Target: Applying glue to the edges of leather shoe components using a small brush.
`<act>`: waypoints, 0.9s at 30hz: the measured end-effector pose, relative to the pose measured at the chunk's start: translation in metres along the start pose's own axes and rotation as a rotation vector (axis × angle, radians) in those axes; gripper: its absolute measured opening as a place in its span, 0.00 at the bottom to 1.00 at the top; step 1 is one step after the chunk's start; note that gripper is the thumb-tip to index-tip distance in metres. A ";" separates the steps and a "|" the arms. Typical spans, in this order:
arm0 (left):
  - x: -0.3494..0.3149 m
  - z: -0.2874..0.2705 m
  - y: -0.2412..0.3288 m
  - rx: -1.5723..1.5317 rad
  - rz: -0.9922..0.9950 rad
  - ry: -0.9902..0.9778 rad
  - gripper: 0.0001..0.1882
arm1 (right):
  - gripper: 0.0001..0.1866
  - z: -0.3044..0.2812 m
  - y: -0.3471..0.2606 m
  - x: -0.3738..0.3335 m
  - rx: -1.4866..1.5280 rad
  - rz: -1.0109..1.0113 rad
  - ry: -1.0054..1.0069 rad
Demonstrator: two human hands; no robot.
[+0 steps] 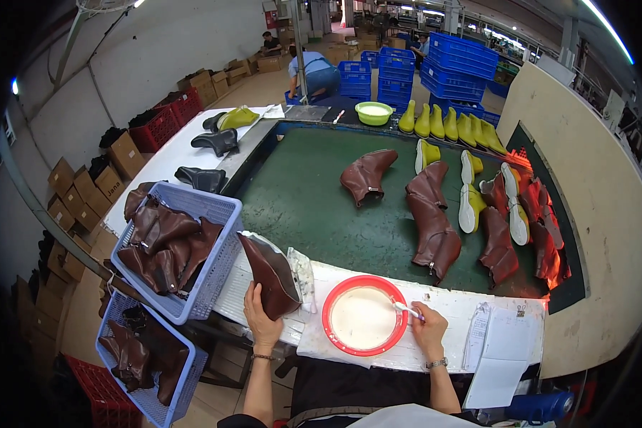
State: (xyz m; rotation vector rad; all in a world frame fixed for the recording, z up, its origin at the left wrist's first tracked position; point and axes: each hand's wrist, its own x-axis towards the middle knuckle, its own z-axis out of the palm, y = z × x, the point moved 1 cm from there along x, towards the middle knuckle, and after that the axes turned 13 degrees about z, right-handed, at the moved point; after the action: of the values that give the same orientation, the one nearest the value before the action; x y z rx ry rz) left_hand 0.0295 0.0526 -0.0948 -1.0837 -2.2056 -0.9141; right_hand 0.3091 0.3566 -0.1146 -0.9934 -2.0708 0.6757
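Observation:
My left hand [261, 318] is closed on a brown leather boot upper [272, 277], which is tilted with its pale lining edge turned toward the white cloth [303, 279]. In my right hand [428, 329] is a slim brush [409, 309] with a light handle; its tip is at the white liquid near the right inner side of the bowl. That bowl [328, 329] has a red rim and stands on the white tabletop between my hands. The brush's bristles are too small to make out.
A blue basket [225, 214] of brown uppers stands left, another basket [192, 371] below it. Beyond lies a green conveyor belt [314, 178] with brown boots [435, 239] and yellow-green lasts [471, 203]. A green bowl [373, 113] sits at the back, papers [503, 349] right. Several people are farther off.

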 end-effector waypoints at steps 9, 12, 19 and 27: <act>-0.002 -0.001 0.001 -0.003 -0.012 -0.005 0.48 | 0.15 -0.006 -0.005 0.000 -0.044 0.104 -0.067; 0.002 0.002 -0.001 -0.002 -0.001 0.009 0.48 | 0.14 -0.002 -0.004 0.002 -0.016 0.073 -0.063; 0.001 -0.003 0.001 -0.002 -0.018 -0.004 0.48 | 0.12 -0.004 -0.007 -0.001 -0.059 0.112 -0.071; 0.004 -0.003 0.001 0.015 -0.003 0.019 0.47 | 0.11 0.001 -0.004 0.002 -0.037 0.064 -0.031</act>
State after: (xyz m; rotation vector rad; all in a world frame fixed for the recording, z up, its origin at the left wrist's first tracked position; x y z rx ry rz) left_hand 0.0281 0.0529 -0.0900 -1.0609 -2.1954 -0.9045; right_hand 0.3058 0.3557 -0.1120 -1.0797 -2.0930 0.6919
